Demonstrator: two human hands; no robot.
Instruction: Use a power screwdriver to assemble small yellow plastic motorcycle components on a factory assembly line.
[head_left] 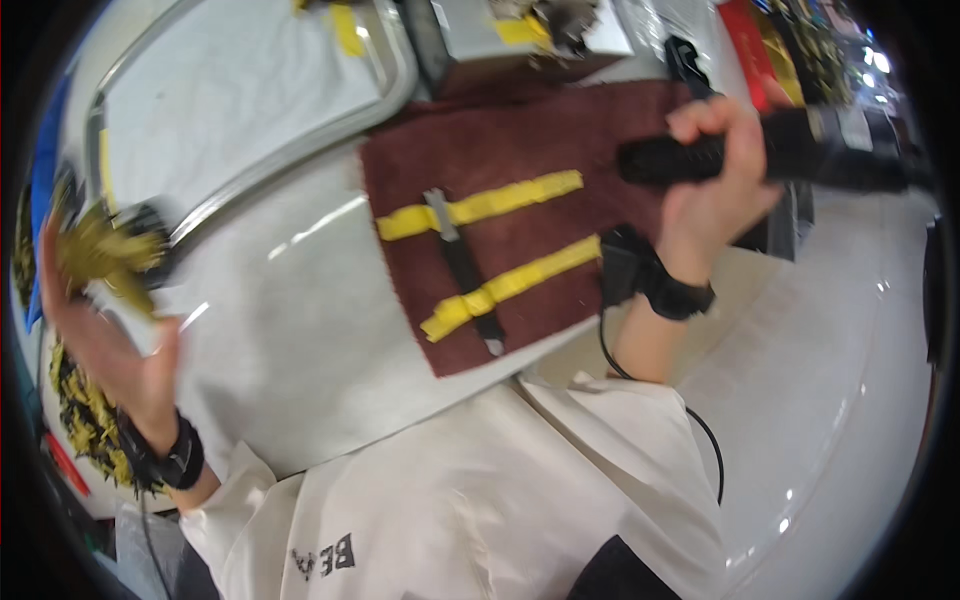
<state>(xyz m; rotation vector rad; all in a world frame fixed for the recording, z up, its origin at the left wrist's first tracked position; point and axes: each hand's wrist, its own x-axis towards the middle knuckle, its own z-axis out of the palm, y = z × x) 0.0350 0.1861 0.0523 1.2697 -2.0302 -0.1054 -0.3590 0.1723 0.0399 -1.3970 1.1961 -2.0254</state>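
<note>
At the far left, my left hand (120, 350) is raised with its fingers stretched and thumb apart. Beside those fingers is a smeared yellow-and-dark thing (115, 255); whether they touch it I cannot tell. My right hand (715, 190) wraps round a thick black cylindrical tool (815, 150), held above the right part of a brown cloth (500, 130). Two yellow strips, an upper one (520, 196) and a lower one (545, 264), run across this cloth. Over both lies a slim black piece (461, 265) with silvery ends.
A metal-rimmed tray (250, 80) with a white lining stands at the upper left. Behind the cloth is a box (480, 55) with yellow and dark bits on top. A pile of yellow-and-black pieces (85, 415) lies below my left hand. A cable (715, 450) hangs from my right wrist.
</note>
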